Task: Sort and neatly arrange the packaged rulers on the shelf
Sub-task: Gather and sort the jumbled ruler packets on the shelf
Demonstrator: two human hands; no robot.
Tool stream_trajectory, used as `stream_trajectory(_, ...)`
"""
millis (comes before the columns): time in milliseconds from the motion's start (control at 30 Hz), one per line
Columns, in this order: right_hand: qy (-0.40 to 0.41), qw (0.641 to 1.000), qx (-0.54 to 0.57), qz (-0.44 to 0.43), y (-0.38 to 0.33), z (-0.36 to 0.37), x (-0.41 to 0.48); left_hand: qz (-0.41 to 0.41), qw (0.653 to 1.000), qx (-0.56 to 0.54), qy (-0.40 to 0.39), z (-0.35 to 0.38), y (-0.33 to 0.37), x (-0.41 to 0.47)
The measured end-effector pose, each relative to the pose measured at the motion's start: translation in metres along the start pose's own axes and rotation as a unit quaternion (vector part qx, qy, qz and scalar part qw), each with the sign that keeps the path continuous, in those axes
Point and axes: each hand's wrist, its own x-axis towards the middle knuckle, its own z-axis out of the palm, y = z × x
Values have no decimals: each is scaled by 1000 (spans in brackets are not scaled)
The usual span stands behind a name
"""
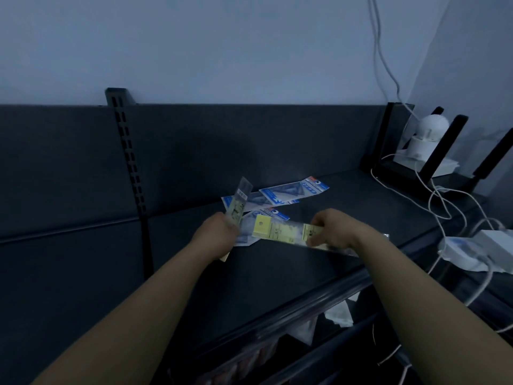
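1. Yellow card shows through two clear ruler packs, one in each hand, both held over a dark shelf.
2. The left hand grips the tilted ruler by its lower half. Its fingers are curled round the pack, though the back of the hand hides most of them. The pack's top end leans up and to the right, and a yellow corner sticks out below the wrist.
3. The right hand holds the level ruler near its middle. Its fingers are curled over the top edge and pinch the pack against the thumb. The yellow header with the hang hole points left, towards the other hand, and the clear end runs past the wrist to the right.
4. Both packs are blurred, so their print cannot be read.
5. Blue packs lie flat on the shelf just behind the hands in a loose, overlapping heap. They sit at different angles, and some lie partly under the level ruler.
6. A slotted upright runs down the dark back panel on the left.
7. At the shelf's right end stand a white camera and black antennas, well apart from the rulers. White cables trail down the wall and across to a white power block.
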Motion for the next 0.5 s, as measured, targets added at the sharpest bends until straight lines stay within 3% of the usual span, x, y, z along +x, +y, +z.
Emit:
stream_trajectory(133, 61, 998, 4, -16, -2, -5, 3, 17, 996, -85, 38, -9, -2, -9)
stream_trajectory(267, 132, 985, 99, -40, -19, -11, -5, 20, 986, -163, 43, -15, 2, -26)
stream_trajectory(500, 12, 950, 303, -71, -80, 30, -15, 41, 943, -330, -14, -16, -1, -67)
